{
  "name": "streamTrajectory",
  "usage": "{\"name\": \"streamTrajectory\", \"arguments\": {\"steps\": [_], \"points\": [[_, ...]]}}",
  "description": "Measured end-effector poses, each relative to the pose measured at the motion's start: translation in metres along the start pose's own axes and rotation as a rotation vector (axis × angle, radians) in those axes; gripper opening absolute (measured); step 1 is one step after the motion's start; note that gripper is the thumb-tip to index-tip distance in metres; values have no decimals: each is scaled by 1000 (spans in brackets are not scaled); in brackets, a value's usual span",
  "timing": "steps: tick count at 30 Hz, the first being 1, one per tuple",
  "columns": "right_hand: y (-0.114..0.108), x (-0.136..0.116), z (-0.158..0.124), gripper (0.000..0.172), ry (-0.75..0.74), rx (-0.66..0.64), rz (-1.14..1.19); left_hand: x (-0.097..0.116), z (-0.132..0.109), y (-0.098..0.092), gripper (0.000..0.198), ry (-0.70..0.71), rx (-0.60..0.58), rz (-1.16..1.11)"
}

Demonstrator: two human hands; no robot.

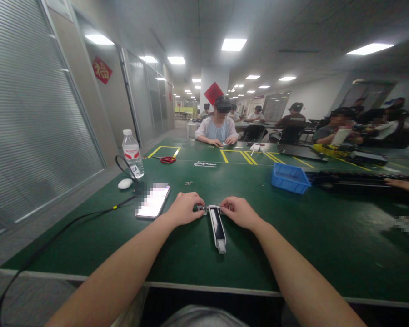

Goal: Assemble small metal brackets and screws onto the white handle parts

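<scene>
A long narrow device with a dark face and light-grey casing lies on the green table, pointing toward me. At its far end sits a small metal part. My left hand has its fingers curled on the left side of that part. My right hand pinches the right side of it. Both hands rest on the table, on either side of the device's far end.
A lit phone lies left of my left hand, with a black cable, a white mouse and a water bottle beyond. Red scissors and a blue bin sit farther off. People sit across the table.
</scene>
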State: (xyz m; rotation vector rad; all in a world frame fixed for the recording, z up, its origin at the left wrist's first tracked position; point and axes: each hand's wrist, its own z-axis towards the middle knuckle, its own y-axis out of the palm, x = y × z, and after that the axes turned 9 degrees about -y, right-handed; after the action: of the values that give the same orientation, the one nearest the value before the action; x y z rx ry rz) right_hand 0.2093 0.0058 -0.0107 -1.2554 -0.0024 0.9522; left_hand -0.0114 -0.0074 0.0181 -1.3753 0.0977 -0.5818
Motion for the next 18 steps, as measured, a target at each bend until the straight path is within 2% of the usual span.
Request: {"name": "streamTrajectory", "arguments": {"steps": [11,18], "points": [[1,2,0,13,4,-6,-2,0,0,0,17,47,47,-35],[0,1,0,13,-7,-6,-6,1,-1,-2,19,5,-3,6]]}}
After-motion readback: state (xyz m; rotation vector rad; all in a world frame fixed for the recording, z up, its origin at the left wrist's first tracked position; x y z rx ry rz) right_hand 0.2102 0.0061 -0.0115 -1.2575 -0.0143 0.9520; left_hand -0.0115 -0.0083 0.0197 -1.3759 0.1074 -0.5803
